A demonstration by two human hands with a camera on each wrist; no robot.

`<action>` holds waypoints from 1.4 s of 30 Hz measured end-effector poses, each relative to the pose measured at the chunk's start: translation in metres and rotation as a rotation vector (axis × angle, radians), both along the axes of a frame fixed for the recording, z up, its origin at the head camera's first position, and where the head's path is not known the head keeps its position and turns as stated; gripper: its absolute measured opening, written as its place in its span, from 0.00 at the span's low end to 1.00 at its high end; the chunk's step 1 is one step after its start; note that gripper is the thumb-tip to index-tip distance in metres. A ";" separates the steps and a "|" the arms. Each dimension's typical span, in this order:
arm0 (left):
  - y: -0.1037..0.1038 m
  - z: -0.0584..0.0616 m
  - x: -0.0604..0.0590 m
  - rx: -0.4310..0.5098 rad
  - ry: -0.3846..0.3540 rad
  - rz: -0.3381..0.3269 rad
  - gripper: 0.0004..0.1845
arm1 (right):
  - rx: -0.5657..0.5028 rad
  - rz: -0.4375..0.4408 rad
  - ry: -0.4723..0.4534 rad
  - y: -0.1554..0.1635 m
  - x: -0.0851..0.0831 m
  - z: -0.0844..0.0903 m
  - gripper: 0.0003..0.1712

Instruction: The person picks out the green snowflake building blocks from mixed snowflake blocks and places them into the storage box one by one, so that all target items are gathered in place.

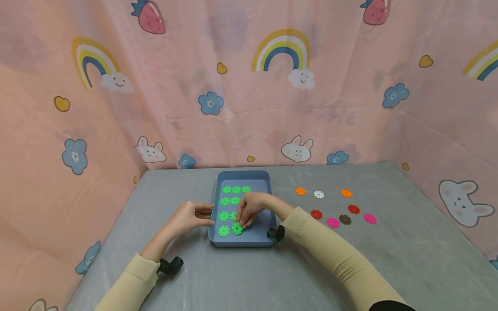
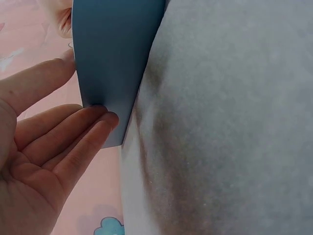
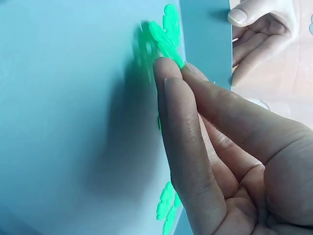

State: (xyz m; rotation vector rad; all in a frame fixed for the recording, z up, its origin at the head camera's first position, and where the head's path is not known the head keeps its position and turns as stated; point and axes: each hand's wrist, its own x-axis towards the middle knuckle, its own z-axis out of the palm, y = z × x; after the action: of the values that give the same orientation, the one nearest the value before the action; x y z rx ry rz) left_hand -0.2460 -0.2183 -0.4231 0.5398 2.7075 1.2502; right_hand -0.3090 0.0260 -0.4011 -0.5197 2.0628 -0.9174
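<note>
A blue-grey tray [image 1: 260,190] lies on the table with several green flower-shaped plastic discs [image 1: 225,201] set out in rows on its left half. My right hand [image 1: 253,207] reaches over the tray and pinches one green disc [image 3: 165,43] between thumb and fingertips. That disc tilts just above the tray floor in the right wrist view, beside another green disc in the front row. At the tray's left side, my left hand [image 1: 188,218] touches the outer wall with extended fingertips and thumb, as the left wrist view also shows. The right hand hides some discs behind it.
Right of the tray lie loose discs: orange [image 1: 300,191], white [image 1: 319,194], red [image 1: 353,209], pink [image 1: 370,218] and brown [image 1: 345,219]. A pink patterned curtain [image 1: 249,129] surrounds the back and sides of the grey table [image 1: 233,276].
</note>
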 end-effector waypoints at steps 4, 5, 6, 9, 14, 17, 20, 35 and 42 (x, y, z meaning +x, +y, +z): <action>0.000 0.001 0.001 0.003 0.003 0.000 0.30 | 0.007 0.008 0.004 -0.001 0.001 -0.001 0.03; 0.000 0.001 0.001 0.002 0.003 0.000 0.30 | 0.010 0.009 0.005 -0.001 0.001 -0.001 0.03; 0.000 0.001 0.001 0.001 0.003 0.000 0.30 | 0.013 0.009 0.007 -0.001 0.001 -0.001 0.03; 0.000 0.001 0.000 0.001 0.003 -0.005 0.30 | 0.018 0.006 0.014 0.000 0.002 -0.002 0.03; 0.000 0.001 0.000 0.016 -0.001 -0.011 0.30 | 0.008 -0.006 0.017 0.001 0.002 -0.001 0.03; 0.000 0.000 -0.001 0.018 -0.002 -0.016 0.30 | 0.006 -0.015 0.013 0.002 0.002 -0.001 0.03; -0.001 0.000 -0.001 0.012 -0.001 -0.017 0.30 | 0.009 -0.018 0.014 0.004 0.001 0.000 0.03; -0.002 -0.001 -0.003 -0.010 -0.001 -0.015 0.29 | -0.152 -0.102 0.113 0.050 0.002 0.025 0.13; -0.006 -0.001 -0.002 -0.026 0.012 -0.024 0.28 | -0.142 -0.145 0.160 0.082 0.006 0.030 0.19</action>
State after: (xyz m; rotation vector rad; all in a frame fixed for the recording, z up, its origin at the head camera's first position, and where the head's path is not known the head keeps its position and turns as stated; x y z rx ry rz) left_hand -0.2481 -0.2246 -0.4246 0.5776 2.7144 1.2087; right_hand -0.3034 0.1076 -0.3710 -0.5392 2.2120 -1.1463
